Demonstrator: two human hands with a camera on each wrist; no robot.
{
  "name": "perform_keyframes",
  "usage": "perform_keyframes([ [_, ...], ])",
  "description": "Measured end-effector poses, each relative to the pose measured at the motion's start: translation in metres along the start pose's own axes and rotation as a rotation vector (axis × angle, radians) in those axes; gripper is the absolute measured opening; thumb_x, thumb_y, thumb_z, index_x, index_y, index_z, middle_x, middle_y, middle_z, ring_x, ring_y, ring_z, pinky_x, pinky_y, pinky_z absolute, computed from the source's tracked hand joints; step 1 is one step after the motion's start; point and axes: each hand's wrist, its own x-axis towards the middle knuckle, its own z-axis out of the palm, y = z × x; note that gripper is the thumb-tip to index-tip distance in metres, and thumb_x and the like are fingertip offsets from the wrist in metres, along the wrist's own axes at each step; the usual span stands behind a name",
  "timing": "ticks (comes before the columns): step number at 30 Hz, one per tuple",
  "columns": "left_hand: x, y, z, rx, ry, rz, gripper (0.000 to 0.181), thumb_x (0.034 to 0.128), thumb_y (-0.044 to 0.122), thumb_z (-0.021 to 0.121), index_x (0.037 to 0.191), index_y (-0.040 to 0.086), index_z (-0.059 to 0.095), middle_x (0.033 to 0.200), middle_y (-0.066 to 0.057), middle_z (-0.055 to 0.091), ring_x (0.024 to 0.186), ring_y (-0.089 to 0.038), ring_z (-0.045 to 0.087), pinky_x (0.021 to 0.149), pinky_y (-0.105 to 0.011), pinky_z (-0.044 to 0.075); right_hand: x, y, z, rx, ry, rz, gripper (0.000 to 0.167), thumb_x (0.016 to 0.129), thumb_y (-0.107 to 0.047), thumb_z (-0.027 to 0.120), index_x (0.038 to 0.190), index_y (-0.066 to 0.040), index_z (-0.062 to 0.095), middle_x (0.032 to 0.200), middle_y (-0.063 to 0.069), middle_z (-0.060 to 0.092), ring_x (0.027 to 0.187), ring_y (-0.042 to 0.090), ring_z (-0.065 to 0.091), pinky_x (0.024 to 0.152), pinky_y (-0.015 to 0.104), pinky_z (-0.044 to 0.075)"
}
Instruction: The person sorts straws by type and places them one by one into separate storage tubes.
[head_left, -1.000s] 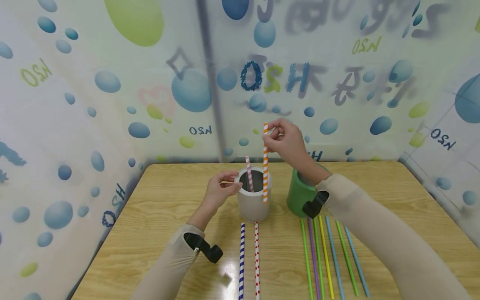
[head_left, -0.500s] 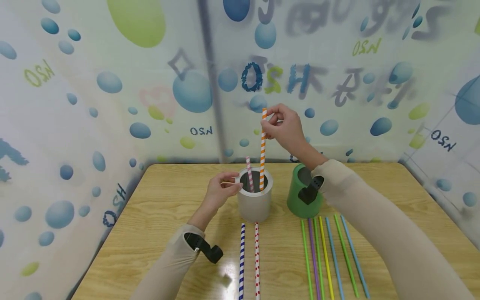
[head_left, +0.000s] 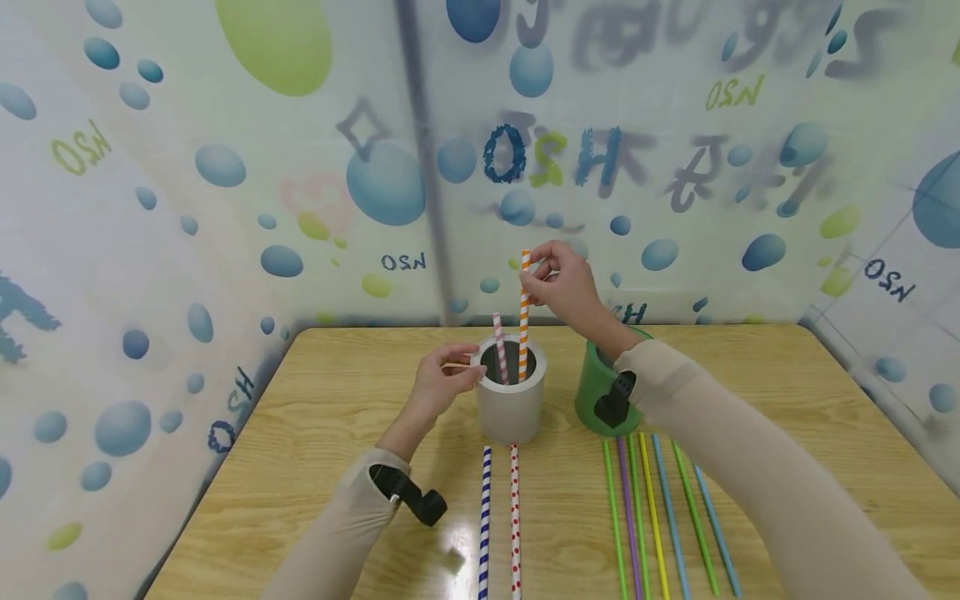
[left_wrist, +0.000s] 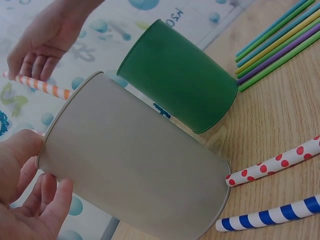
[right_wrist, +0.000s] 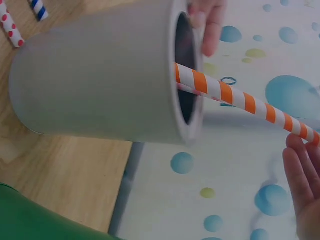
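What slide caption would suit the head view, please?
Right hand holds an orange-striped straw partway in the gray cup; left hand touches the rim.

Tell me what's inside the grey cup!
The pink straw and the orange straw, which the right hand pinches, go into the grey cup. Its front wall hides their lower ends and its bottom, so I can't see what's down there.

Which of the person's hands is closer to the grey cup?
Left. The left hand touches the grey cup at its top; the right hand is above the cup, pinching an orange-striped straw that reaches inside.
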Motion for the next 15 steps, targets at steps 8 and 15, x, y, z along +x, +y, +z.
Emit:
perform_keyframes([
  [8,0.000,0.001,0.000,0.006,-0.002,0.001,0.032,0.0811,0.006,0.068,0.112,0.005,0.062,0.099,-0.012,0.054,0.083,-0.021,0.056,0.068,-0.029,0.052,-0.013,0.021,0.011,0.018,-0.080,0.070,0.022,0.086,-0.010,0.061,0.103,0.001,0.050,0.077,0.015,0.058,0.062,0.028,0.063,0.059,0.035,0.054],
  [15,0.002,-0.001,0.000,0.002,-0.003,-0.007,0.033,0.0810,0.007,0.068,0.113,0.005,0.062,0.100,-0.012,0.053,0.083,-0.020,0.056,0.068,-0.028,0.052,-0.021,0.030,0.015,-0.034,-0.160,0.121,0.022,0.087,-0.015,0.061,0.103,-0.004,0.051,0.079,0.015,0.063,0.064,0.026,0.063,0.059,0.035,0.053],
])
